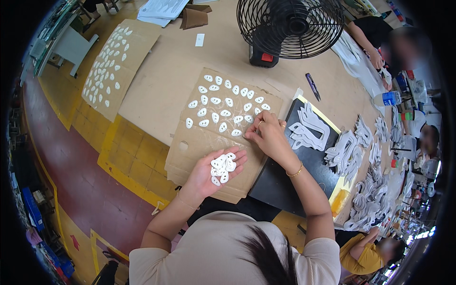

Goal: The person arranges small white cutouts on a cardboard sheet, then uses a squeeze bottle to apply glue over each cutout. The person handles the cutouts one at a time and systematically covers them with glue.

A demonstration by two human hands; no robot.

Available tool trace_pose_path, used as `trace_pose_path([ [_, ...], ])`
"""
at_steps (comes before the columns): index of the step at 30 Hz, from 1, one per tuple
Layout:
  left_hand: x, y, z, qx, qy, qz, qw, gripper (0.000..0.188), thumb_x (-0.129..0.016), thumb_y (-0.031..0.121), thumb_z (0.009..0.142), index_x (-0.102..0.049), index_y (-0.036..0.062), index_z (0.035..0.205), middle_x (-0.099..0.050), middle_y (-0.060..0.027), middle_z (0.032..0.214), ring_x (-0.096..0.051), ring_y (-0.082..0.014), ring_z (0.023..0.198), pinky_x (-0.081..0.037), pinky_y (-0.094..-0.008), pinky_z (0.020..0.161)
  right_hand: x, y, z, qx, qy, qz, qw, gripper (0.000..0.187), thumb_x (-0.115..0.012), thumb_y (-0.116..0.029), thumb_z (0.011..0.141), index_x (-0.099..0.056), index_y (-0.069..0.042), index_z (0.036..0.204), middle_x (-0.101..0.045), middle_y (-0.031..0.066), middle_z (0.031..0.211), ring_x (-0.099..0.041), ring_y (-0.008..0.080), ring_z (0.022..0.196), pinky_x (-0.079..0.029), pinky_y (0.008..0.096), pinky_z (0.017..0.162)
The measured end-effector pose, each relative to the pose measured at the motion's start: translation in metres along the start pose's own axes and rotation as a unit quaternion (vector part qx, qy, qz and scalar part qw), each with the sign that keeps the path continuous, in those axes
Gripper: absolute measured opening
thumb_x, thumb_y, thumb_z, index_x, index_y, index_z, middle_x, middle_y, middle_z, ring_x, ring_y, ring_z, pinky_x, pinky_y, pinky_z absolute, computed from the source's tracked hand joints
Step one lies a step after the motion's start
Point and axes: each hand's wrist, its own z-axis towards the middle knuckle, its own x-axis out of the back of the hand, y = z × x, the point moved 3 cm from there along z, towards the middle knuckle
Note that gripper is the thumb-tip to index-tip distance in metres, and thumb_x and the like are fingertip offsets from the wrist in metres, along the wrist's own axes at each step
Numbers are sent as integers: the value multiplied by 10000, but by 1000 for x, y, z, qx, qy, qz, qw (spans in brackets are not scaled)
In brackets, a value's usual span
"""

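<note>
My left hand [202, 175] is palm up, cupping a small heap of white rounded two-hole pieces [223, 166]. Over the right part of a brown cardboard sheet [183, 164], my right hand [270, 135] points down with thumb and forefinger pinched together at the surface. Whatever lies between those fingertips is hidden. Many similar white pieces [215, 100] are spread apart in loose rows across the sheet, flat and mostly not touching. The sheet looks shiny in patches around them.
A black fan [297, 26] stands beyond the sheet, with a pen [313, 87] nearby. To the right, grey-white cut shapes [311, 128] lie on a black board [275, 185], and more are piled past it. Another cardboard [116, 66] with white pieces is at left. Other people sit at right.
</note>
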Motion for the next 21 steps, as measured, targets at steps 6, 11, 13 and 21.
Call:
trace_pose_path([
  [6, -1, 0, 0, -1, 11, -13, 1000, 424, -319, 242, 973, -412, -39, 1277, -473, -199, 1288, -460, -312, 1214, -403, -425, 1014, 1, -16, -3, 37, 37, 14, 999, 161, -737, -218, 703, -685, -114, 815, -504, 43, 979, -482, 215, 945, -281, 389, 828],
  [11, 13, 0, 3, -2, -45, -63, 997, 378, -305, 250, 979, -475, -25, 1173, -543, -180, 1171, -537, -300, 1106, -425, -450, 990, -6, -43, -24, 129, -57, 72, 987, 159, -715, -225, 722, -714, -160, 867, -518, 30, 1029, -485, 210, 979, -287, 389, 837],
  [13, 10, -1, 3, -6, 4, -45, 999, 365, -311, 250, 977, -481, -18, 1156, -558, -166, 1141, -554, -289, 1070, -431, -448, 984, -6, -42, -26, 127, -43, 91, 987, 139, -715, -202, 720, -711, -139, 843, -531, 23, 1021, -493, 202, 966, -293, 379, 836],
  [21, 3, 9, -8, -19, 10, 6, 1000, 440, -333, 233, 966, -375, -37, 1311, -430, -193, 1340, -445, -301, 1231, -390, -416, 1018, 4, -25, -22, 183, 105, -69, 975, 104, -702, -129, 715, -619, -91, 764, -554, 3, 915, -512, 180, 888, -324, 391, 815],
])
